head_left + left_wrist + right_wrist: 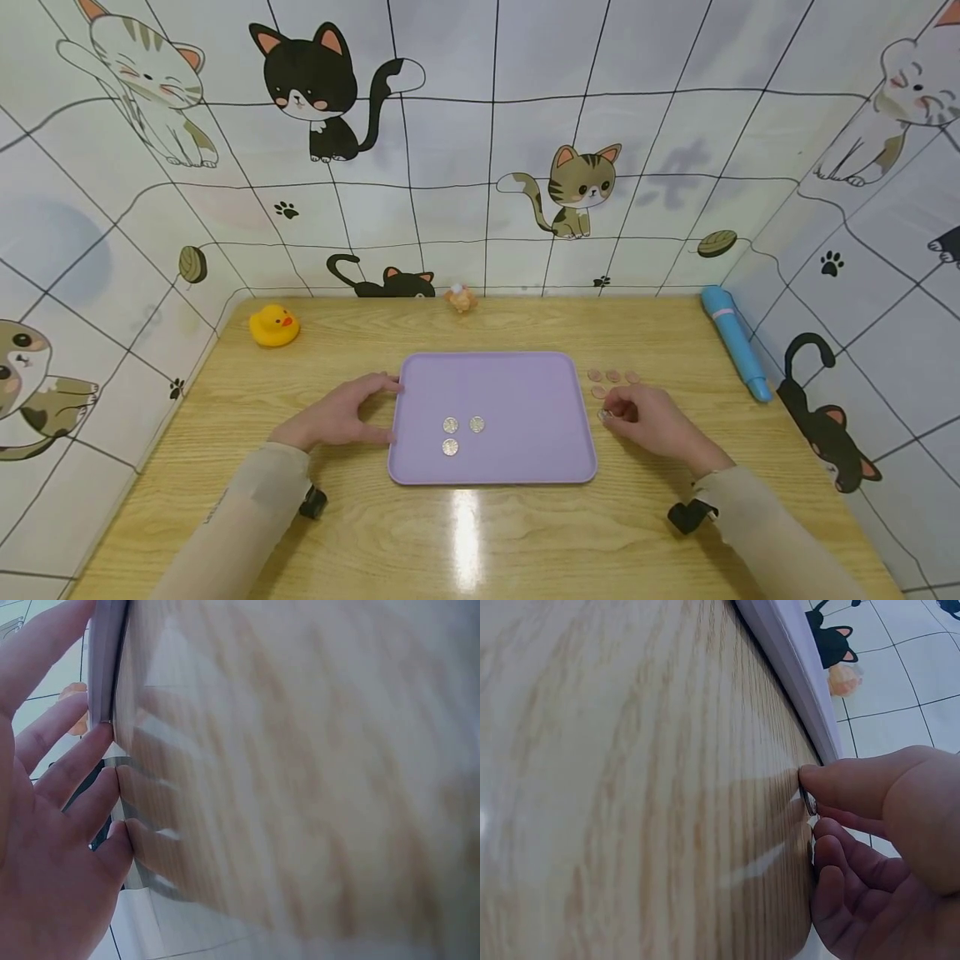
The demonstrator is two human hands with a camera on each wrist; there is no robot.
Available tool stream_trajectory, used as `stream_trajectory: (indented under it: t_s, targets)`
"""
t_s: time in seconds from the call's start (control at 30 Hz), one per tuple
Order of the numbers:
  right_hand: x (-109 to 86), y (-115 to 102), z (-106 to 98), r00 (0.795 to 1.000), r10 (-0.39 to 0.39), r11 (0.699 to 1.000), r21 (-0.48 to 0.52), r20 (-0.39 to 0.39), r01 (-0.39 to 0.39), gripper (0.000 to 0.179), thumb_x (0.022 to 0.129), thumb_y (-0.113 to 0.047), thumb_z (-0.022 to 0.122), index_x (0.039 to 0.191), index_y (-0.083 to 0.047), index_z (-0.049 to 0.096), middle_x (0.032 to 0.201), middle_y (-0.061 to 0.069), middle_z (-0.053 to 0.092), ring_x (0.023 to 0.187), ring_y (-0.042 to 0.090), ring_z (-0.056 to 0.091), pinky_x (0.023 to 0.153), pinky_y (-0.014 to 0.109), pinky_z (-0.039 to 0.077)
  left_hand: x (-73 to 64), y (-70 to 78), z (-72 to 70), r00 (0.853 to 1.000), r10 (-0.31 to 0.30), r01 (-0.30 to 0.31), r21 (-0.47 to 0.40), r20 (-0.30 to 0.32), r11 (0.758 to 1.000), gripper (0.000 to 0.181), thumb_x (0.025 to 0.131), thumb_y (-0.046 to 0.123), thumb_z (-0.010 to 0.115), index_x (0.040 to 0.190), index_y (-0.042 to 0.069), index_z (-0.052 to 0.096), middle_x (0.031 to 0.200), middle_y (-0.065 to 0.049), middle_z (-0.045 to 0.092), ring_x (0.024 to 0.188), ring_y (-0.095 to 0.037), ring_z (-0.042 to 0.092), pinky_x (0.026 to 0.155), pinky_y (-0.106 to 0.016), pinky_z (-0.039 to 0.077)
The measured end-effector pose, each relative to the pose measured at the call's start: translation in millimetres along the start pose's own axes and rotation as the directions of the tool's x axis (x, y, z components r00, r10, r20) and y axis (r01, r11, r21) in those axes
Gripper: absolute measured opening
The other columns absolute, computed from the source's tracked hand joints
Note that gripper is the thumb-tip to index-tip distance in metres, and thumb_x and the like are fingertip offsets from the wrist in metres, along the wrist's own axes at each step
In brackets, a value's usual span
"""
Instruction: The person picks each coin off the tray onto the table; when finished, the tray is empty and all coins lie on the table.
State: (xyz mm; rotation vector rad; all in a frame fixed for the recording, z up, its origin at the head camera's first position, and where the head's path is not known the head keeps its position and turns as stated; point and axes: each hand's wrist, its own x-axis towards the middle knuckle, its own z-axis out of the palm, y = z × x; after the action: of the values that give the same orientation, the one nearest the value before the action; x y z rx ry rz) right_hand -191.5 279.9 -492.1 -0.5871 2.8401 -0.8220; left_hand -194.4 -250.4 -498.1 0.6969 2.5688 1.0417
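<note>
In the head view's lower right, the right hand pinches a coin between its fingers; lower left, the left hand, fingers apart, touches the tray.

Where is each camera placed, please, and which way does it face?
Head: on the head, facing forward and down at the purple rectangular tray; shows left hand, right hand and beige fabric sleeves.
Left wrist: on that wrist, facing along the pale wooden tabletop; left hand at the tray's edge.
Right wrist: on that wrist, facing the right hand pinching a round silvery coin.
Both wrist views share the tray's side and tabletop.
</note>
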Motion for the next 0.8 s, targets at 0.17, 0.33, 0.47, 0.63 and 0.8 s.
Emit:
stream_trajectory:
  t_s: [0.17, 0.33, 0.47, 0.63, 0.8]
  targets:
    - [1.3, 0.7, 0.9, 1.0, 0.003, 1.0, -0.004, -0.021, -0.004, 0.011, 0.094, -0.016, 0.08, 0.101, -0.01, 0.074, 0.085, -0.005, 0.065, 0.074, 0.009, 0.056, 0.066, 0.024, 0.051, 0.4, -1.1, 0.2, 1.0, 0.003, -0.003, 0.0, 0.001, 1.0, 0.073, 0.08, 0.041, 0.092, 0.142, 0.02, 0.06, 0.156, -0.006, 0.054, 0.148, -0.037, 0.043, 0.124, -0.064, 0.028]
    - [1.8, 0.1, 0.9, 0.999, 0.002, 1.0, -0.011, -0.033, -0.003, 0.013, 0.095, -0.018, 0.08, 0.103, -0.009, 0.074, 0.086, -0.005, 0.066, 0.075, 0.009, 0.056, 0.066, 0.025, 0.051, 0.6, -1.3, 0.2, 1.0, -0.003, 0.003, 0.002, 0.002, 1.0, 0.074, 0.08, 0.041, 0.092, 0.142, 0.02, 0.059, 0.157, -0.007, 0.053, 0.149, -0.038, 0.042, 0.124, -0.064, 0.027]
    - [1.9, 0.1, 1.8, 0.999, -0.002, 1.0, -0.015, -0.04, 0.002, 0.014, 0.094, -0.018, 0.08, 0.103, -0.01, 0.074, 0.085, -0.005, 0.065, 0.074, 0.009, 0.056, 0.065, 0.026, 0.051, 0.6, 0.9, -0.2, 1.0, -0.011, 0.011, 0.001, 0.004, 1.0, 0.074, 0.08, 0.04, 0.092, 0.142, 0.019, 0.059, 0.157, -0.007, 0.053, 0.149, -0.037, 0.042, 0.125, -0.063, 0.027]
    - [1.5, 1.2, 2.5, 0.998, -0.016, 1.0, -0.013, -0.055, 0.015, 0.013, 0.094, -0.016, 0.081, 0.104, -0.01, 0.074, 0.084, -0.006, 0.063, 0.073, 0.008, 0.054, 0.064, 0.025, 0.049, 0.3, 3.6, -1.0, 1.0, -0.009, 0.009, 0.007, 0.003, 1.0, 0.074, 0.08, 0.039, 0.092, 0.142, 0.017, 0.059, 0.157, -0.008, 0.053, 0.149, -0.038, 0.042, 0.125, -0.063, 0.027]
    - [1.1, 1.7, 0.9, 0.998, -0.015, 1.0, 0.002, -0.064, 0.015, 0.015, 0.094, -0.017, 0.08, 0.105, -0.009, 0.073, 0.084, -0.005, 0.063, 0.074, 0.009, 0.055, 0.064, 0.025, 0.049, 0.2, 3.0, -1.1, 1.0, -0.002, 0.002, 0.007, 0.003, 1.0, 0.073, 0.08, 0.04, 0.092, 0.142, 0.018, 0.059, 0.156, -0.008, 0.053, 0.148, -0.038, 0.043, 0.124, -0.064, 0.028]
